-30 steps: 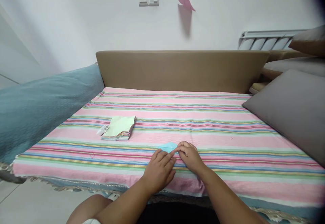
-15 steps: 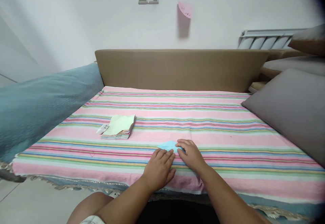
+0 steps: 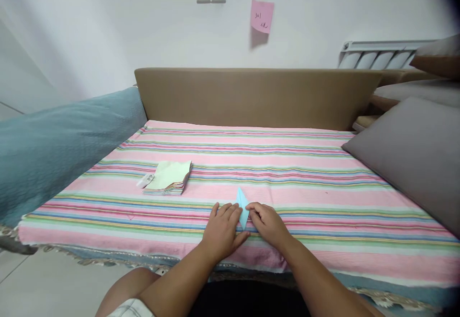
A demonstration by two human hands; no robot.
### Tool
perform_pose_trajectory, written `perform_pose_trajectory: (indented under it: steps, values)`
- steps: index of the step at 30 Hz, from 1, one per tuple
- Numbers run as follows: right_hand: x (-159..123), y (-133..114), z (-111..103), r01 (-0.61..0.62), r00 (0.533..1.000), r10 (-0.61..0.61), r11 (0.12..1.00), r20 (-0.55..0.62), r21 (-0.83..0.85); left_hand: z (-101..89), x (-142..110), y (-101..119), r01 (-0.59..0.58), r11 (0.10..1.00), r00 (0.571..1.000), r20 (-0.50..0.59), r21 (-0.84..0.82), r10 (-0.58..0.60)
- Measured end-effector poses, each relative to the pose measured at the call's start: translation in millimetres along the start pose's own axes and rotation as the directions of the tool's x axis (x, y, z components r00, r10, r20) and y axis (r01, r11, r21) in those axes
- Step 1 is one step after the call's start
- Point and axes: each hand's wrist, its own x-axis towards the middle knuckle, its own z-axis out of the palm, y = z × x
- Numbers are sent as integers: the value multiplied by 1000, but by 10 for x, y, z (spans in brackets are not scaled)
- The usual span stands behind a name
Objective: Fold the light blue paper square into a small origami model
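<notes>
A light blue piece of folded paper [image 3: 242,206] lies on the striped cloth near the front edge, a narrow kite or diamond shape with its long points facing away from and toward me. My left hand [image 3: 223,228] rests flat on the cloth, fingers stretched out, with the fingertips on the paper's left side. At the paper's right corner, my right hand [image 3: 266,222] is closed, thumb and index finger pinching the edge. Part of the left side is hidden under my left fingers.
A stack of coloured paper sheets [image 3: 170,175] with a pale green top sheet lies left on the striped cloth [image 3: 305,163], beside a small white tag [image 3: 145,181]. Grey cushions [image 3: 413,144] stand at the right, a brown backrest [image 3: 251,96] behind, and a blue-covered armrest [image 3: 72,135] at the left.
The blue paper has turned from lying crosswise to pointing away from me. My right fingers have closed on its right corner, and my left fingertips have shifted onto its left side.
</notes>
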Motion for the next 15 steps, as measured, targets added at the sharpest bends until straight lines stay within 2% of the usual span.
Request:
perform_pose_trajectory:
  steps: [6, 11, 15]
  values:
    - [-11, -19, 30, 41, 999, -40, 999, -16, 27, 22, 31, -8, 67, 997, 998, -9, -43, -68]
    - [52, 140, -3, 88, 993, -89, 996, -80, -19, 13, 34, -36, 48, 998, 999, 8, -37, -48]
    - [57, 214, 2, 146, 988, -148, 988, -36, -56, -38, 52, -113, 5, 999, 999, 43, -46, -3]
